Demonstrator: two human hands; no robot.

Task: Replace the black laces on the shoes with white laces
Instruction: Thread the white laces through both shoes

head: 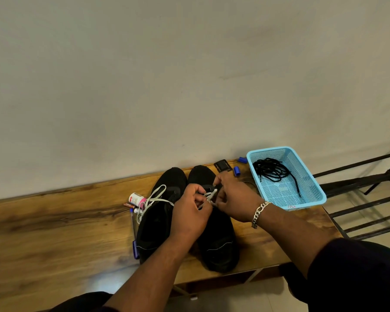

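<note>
Two black shoes (216,239) side by side, lower centre on wooden worktop (54,233), long axes running toward wall, toes pointing away. Left hand (189,219) and right hand (234,199) each pinch white lace (208,197) over right-side shoe. Black laces (273,170) coiled in blue basket (311,199), right.

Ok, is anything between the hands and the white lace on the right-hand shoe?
Nothing visible. The left hand and right hand both already pinch the white lace over the right-hand shoe. The other shoe lies beside it, off to the side.
</note>
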